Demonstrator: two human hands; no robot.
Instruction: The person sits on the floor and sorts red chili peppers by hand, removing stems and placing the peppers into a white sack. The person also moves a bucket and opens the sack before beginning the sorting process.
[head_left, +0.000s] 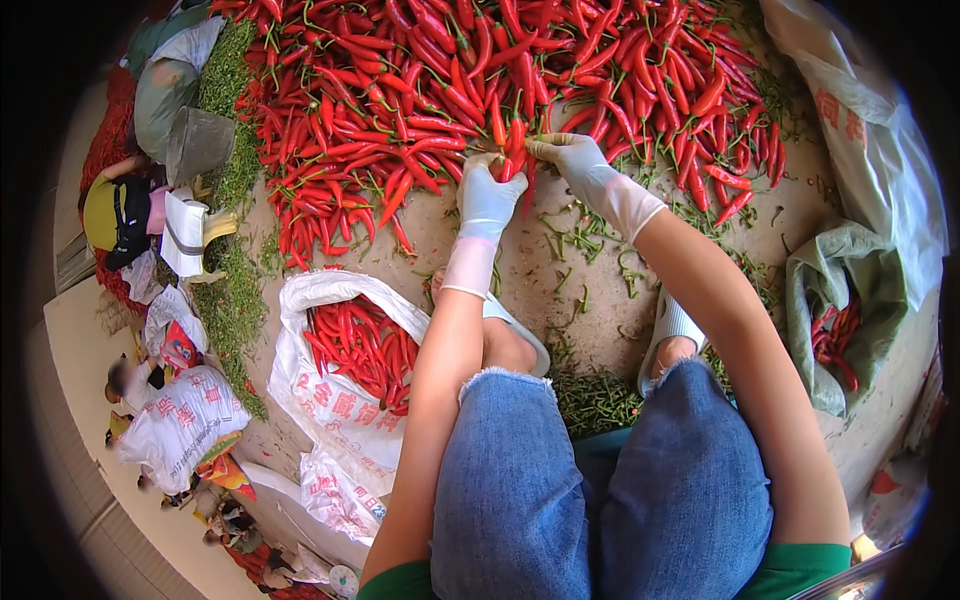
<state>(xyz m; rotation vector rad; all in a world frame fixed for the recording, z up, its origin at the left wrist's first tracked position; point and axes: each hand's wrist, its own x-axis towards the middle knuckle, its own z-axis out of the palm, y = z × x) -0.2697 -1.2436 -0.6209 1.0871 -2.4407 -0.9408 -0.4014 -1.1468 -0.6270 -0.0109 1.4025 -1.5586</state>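
My left hand, in a thin translucent glove, grips red chili peppers between thumb and fingers. One of these peppers points its green stem up toward the pile. Gloved the same way, my right hand has its fingertips drawn together right beside them. Whether a stem or pepper is pinched there is hidden. A large heap of red chili peppers with green stems spreads over the floor beyond both hands. Loose green stems lie on the concrete below my right hand.
A white woven sack of red peppers stands left of my legs. To the right is a green sack with peppers inside, beside a pale plastic sack. Green stems form a strip at left, near a dark bucket and another person.
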